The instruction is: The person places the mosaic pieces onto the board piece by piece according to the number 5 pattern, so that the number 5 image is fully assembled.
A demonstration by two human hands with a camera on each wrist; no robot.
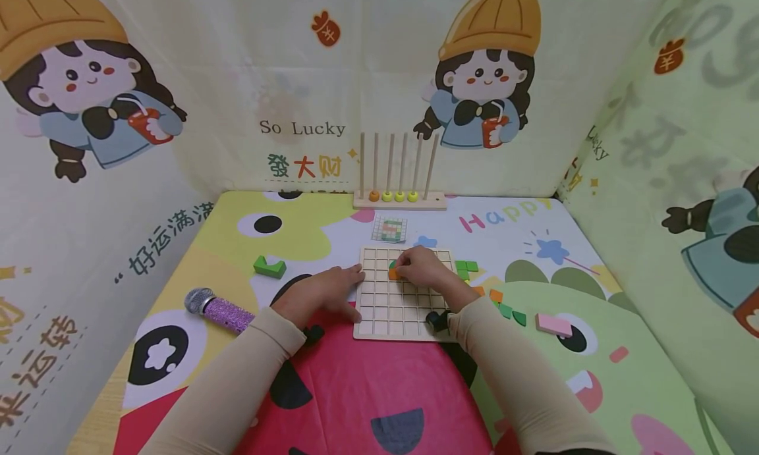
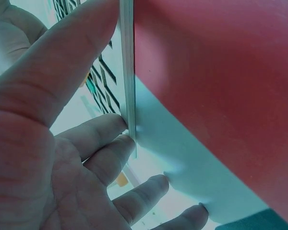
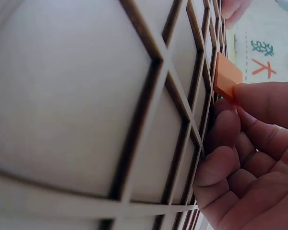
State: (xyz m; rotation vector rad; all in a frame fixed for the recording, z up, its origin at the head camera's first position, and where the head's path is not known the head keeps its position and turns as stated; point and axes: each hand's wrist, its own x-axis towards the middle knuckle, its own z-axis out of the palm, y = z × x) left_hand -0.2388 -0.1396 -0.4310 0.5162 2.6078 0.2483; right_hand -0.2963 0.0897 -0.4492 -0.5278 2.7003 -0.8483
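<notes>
A wooden grid board (image 1: 379, 313) lies on the table before me. My left hand (image 1: 323, 294) rests at its left side. In the left wrist view, the thumb and some fingertips touch the board's edge (image 2: 128, 72), the fingers fairly straight. My right hand (image 1: 423, 269) is over the board's upper middle and pinches an orange square tile (image 3: 228, 74) between thumb and fingers. That tile is right at the grid; whether it sits in a cell cannot be told. Just behind it a bit of green piece (image 1: 392, 264) shows, partly hidden by the fingers.
Green tiles (image 1: 466, 266), an orange tile (image 1: 495, 295) and a green rounded piece (image 1: 519, 318) lie right of the board, near a pink block (image 1: 551, 324). A pattern card (image 1: 389, 230) and a peg stand (image 1: 399, 201) are behind. Leftward are a green block (image 1: 269, 268) and a purple microphone (image 1: 225, 313).
</notes>
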